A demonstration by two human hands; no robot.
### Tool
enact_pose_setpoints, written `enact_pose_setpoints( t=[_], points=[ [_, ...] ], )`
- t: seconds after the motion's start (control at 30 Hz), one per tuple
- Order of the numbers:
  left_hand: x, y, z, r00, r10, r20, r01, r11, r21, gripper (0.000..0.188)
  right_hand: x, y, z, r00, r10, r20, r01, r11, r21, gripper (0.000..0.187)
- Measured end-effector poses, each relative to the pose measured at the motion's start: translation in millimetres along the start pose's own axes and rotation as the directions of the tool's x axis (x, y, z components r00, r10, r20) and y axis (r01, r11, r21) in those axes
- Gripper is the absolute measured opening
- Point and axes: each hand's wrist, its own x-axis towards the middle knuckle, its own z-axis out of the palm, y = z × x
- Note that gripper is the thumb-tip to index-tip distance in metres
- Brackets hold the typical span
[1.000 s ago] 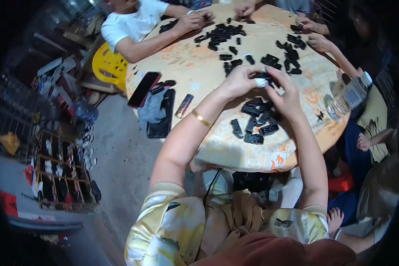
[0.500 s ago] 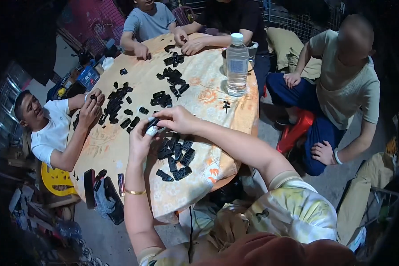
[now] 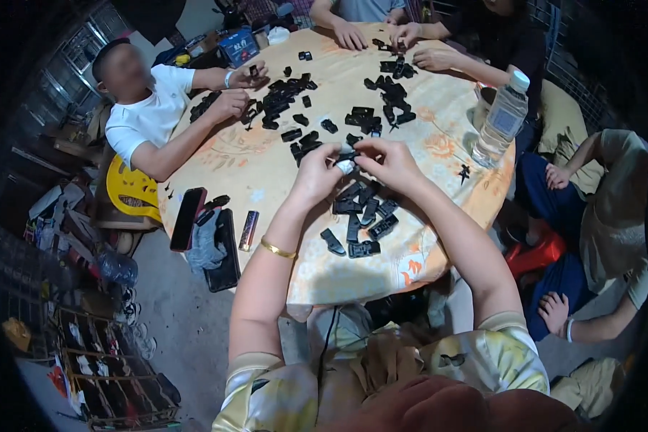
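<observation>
Over the near half of the cloth-covered round table (image 3: 295,273), both my hands meet at a small black plastic part (image 3: 348,156). My left hand (image 3: 318,171), with a gold bangle at its wrist, is closed on the part; something white (image 3: 345,167) shows at its thumb. The fingers of my right hand (image 3: 392,167) pinch the part's other side and hide some of it. Just below my hands lies a loose pile of black plastic parts (image 3: 368,209), several of them separate at the near side. More black parts (image 3: 306,144) lie just beyond my left hand.
Other heaps of black parts (image 3: 284,97) spread toward the far side, where co-workers' hands handle some. A clear water bottle (image 3: 500,122) stands at the right edge beside a cup (image 3: 484,104). A phone (image 3: 189,218), a black case (image 3: 223,252) and a lighter-like stick (image 3: 249,230) lie at left.
The view has swung left, so the table and my hands appear farther right. My hands still hold the black part together. The co-worker at left has turned and lifted a hand holding a part.
</observation>
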Motion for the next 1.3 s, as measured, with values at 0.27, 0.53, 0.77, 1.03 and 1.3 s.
enact_pose_setpoints(
  t=[0.27,0.53,0.77,1.03,1.3],
  points=[
    [-2,-31,10,0.987,0.162,0.022,-0.163,0.986,0.029,0.025,-30,-121,-43,0.794,-0.565,-0.225,0.607,0.717,0.343,0.029],
    [2,-3,9,0.975,-0.068,0.213,0.044,0.992,0.115,0.021,-37,-92,-11,0.451,-0.858,0.244,0.882,0.388,-0.269,0.018],
    [-1,-27,6,0.975,-0.052,0.215,0.028,0.993,0.116,0.016,40,-2,-20,0.934,-0.355,0.028,0.343,0.875,-0.342,0.013],
    [13,-30,3,0.951,0.251,-0.183,-0.157,0.896,0.416,0.02,92,63,-20,0.984,0.099,0.151,0.036,0.711,-0.703,0.023],
    [18,-35,16,0.916,0.393,-0.081,-0.291,0.79,0.54,0.022,84,51,-23,0.97,0.196,0.146,-0.058,0.764,-0.642,0.028]
  ],
)
